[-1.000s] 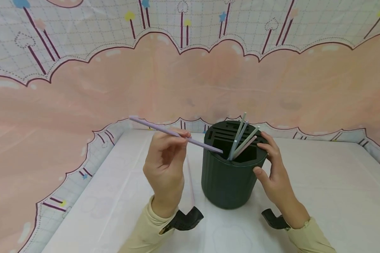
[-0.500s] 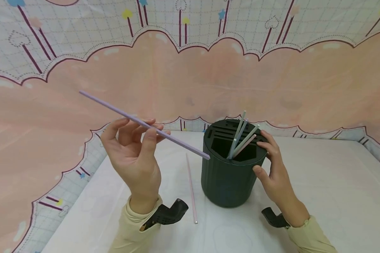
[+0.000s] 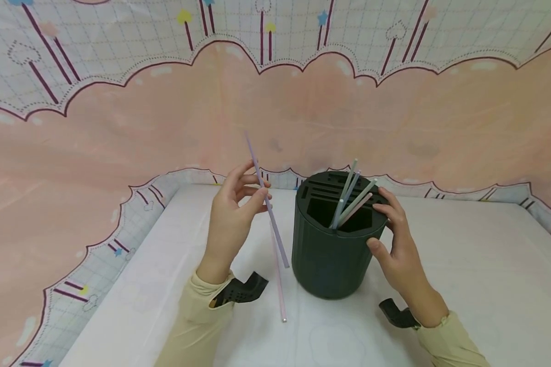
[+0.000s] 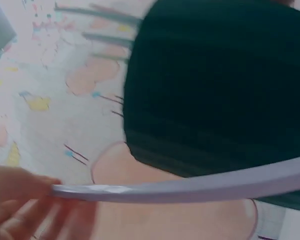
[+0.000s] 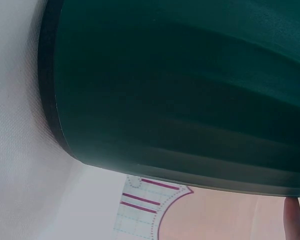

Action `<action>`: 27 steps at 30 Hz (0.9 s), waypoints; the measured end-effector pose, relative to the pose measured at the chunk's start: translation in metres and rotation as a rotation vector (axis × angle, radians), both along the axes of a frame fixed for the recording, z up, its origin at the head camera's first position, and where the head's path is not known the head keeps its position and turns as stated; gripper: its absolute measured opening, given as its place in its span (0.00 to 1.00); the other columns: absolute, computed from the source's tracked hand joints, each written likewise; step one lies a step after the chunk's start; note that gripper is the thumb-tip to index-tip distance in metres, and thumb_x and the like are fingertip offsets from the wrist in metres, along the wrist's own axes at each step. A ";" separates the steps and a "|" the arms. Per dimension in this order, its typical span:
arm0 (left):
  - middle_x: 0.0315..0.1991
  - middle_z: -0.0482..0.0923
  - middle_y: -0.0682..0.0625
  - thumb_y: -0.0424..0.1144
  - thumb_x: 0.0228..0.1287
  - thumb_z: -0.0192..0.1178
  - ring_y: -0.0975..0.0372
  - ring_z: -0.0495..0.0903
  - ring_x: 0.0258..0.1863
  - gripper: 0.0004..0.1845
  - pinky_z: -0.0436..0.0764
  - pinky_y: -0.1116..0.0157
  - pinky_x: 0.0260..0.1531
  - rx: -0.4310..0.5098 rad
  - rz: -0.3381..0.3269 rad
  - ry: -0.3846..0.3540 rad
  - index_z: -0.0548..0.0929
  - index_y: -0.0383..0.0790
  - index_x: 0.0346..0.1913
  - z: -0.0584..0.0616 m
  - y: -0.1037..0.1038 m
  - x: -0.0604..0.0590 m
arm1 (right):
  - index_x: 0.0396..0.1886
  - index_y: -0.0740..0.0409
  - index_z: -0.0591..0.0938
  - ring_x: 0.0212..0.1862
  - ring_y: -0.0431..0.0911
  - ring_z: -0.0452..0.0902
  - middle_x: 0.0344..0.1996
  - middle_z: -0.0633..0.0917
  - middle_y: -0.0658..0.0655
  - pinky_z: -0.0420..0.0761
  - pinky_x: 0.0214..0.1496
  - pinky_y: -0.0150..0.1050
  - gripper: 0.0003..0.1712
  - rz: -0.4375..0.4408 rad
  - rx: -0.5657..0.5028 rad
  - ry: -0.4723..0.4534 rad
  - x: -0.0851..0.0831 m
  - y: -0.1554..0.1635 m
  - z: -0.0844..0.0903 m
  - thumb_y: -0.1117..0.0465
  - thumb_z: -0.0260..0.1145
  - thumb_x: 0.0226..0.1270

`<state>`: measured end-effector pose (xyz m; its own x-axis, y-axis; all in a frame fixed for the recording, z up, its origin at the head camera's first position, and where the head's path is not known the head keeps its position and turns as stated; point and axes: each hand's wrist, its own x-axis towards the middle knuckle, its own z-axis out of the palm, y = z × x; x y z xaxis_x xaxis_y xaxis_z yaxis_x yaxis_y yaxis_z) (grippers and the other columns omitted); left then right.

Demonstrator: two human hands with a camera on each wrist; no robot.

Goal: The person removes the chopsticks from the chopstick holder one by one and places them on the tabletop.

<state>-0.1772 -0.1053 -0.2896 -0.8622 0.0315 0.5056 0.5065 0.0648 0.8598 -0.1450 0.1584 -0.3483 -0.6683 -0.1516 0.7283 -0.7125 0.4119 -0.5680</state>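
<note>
In the head view my left hand pinches a long purple straw between thumb and fingers, left of a dark green pen holder. The straw slants, its lower end beside the holder's wall. The left wrist view shows the same straw crossing in front of the green holder. My right hand grips the holder's right side at the rim, thumb in front and fingers over the top edge. Several pastel straws lean in the holder's large front compartment.
A pink straw lies on the white tabletop, just left of the holder. Narrow slots line the back of the holder's top. Behind the table hangs a patterned cloth.
The purple straw has swung from a sideways slant over the holder's rim to a steeper tilt beside it. My left hand went left, then partly back right. The right hand stays put.
</note>
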 end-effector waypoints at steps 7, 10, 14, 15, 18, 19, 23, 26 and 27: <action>0.38 0.74 0.49 0.34 0.60 0.56 0.58 0.80 0.30 0.27 0.80 0.66 0.26 -0.304 0.029 -0.271 0.63 0.50 0.62 -0.034 -0.004 -0.027 | 0.57 0.69 0.60 0.66 0.53 0.50 0.66 0.54 0.63 0.58 0.51 0.67 0.38 -0.008 0.004 -0.004 0.003 -0.002 -0.003 0.41 0.53 0.62; 0.39 0.73 0.49 0.33 0.60 0.55 0.59 0.79 0.28 0.31 0.80 0.67 0.24 -0.399 0.033 -0.325 0.58 0.49 0.64 -0.044 -0.005 -0.034 | 0.57 0.69 0.60 0.65 0.54 0.50 0.66 0.54 0.64 0.58 0.51 0.67 0.39 -0.012 0.008 0.008 0.004 -0.003 -0.004 0.40 0.52 0.62; 0.39 0.72 0.48 0.31 0.59 0.55 0.61 0.79 0.24 0.36 0.79 0.67 0.21 -0.490 0.036 -0.364 0.51 0.49 0.67 -0.053 -0.007 -0.041 | 0.57 0.70 0.60 0.65 0.55 0.50 0.66 0.54 0.64 0.58 0.51 0.67 0.39 -0.010 0.005 0.018 0.003 -0.002 -0.002 0.40 0.52 0.62; 0.39 0.73 0.48 0.31 0.59 0.54 0.61 0.79 0.22 0.37 0.79 0.66 0.21 -0.515 0.037 -0.371 0.49 0.49 0.68 -0.054 -0.007 -0.043 | 0.57 0.70 0.60 0.65 0.56 0.50 0.66 0.54 0.64 0.57 0.52 0.67 0.39 -0.007 0.001 0.017 0.003 -0.002 -0.002 0.40 0.53 0.62; 0.37 0.73 0.48 0.32 0.60 0.53 0.61 0.79 0.19 0.38 0.79 0.65 0.22 -0.570 0.024 -0.403 0.45 0.48 0.69 -0.060 -0.008 -0.046 | 0.57 0.70 0.60 0.66 0.56 0.49 0.66 0.54 0.63 0.56 0.52 0.68 0.40 -0.005 -0.004 0.011 0.003 -0.002 -0.001 0.40 0.53 0.61; 0.37 0.73 0.48 0.31 0.60 0.52 0.61 0.79 0.18 0.38 0.79 0.65 0.22 -0.575 0.017 -0.417 0.45 0.49 0.69 -0.062 -0.009 -0.047 | 0.57 0.70 0.60 0.66 0.56 0.49 0.66 0.54 0.63 0.56 0.53 0.68 0.40 -0.006 -0.004 0.009 0.003 -0.002 -0.001 0.40 0.53 0.61; 0.34 0.75 0.45 0.30 0.61 0.50 0.59 0.79 0.20 0.37 0.79 0.65 0.21 -0.539 -0.036 -0.484 0.45 0.45 0.69 -0.075 -0.012 -0.051 | 0.57 0.69 0.60 0.66 0.55 0.49 0.66 0.54 0.63 0.56 0.53 0.68 0.39 -0.007 -0.004 0.000 0.004 -0.002 -0.001 0.40 0.53 0.61; 0.31 0.77 0.44 0.30 0.61 0.49 0.58 0.78 0.21 0.35 0.79 0.65 0.21 -0.524 -0.054 -0.530 0.47 0.42 0.69 -0.084 -0.015 -0.056 | 0.57 0.69 0.60 0.66 0.56 0.49 0.66 0.54 0.63 0.56 0.53 0.68 0.39 -0.007 -0.003 -0.002 0.004 -0.002 -0.001 0.40 0.53 0.61; 0.30 0.77 0.45 0.31 0.61 0.50 0.58 0.78 0.22 0.34 0.79 0.65 0.21 -0.523 -0.056 -0.546 0.48 0.41 0.68 -0.087 -0.016 -0.058 | 0.57 0.69 0.60 0.66 0.56 0.49 0.66 0.54 0.63 0.55 0.53 0.68 0.39 -0.007 -0.003 -0.001 0.004 -0.002 -0.002 0.40 0.53 0.61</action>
